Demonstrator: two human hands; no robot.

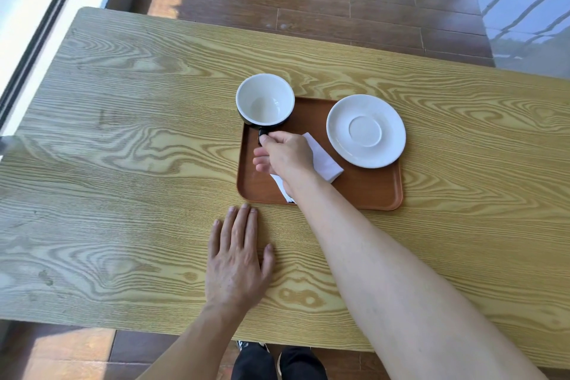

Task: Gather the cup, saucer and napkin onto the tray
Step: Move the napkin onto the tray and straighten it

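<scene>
A brown tray [364, 191] lies on the wooden table. My right hand [287, 154] pinches the handle of a cup [265, 100], black outside and white inside, at the tray's far left corner; whether the cup touches the tray I cannot tell. A white saucer [366, 131] rests on the tray's far right part, overhanging its edge. A white napkin [325, 160] lies on the tray, partly hidden under my right hand and wrist. My left hand [237, 259] lies flat on the table, fingers spread, just in front of the tray's near left corner.
The table [123, 163] has a light wood grain and its near edge runs along the bottom. A dark wooden floor lies beyond the far edge. A window frame runs along the left.
</scene>
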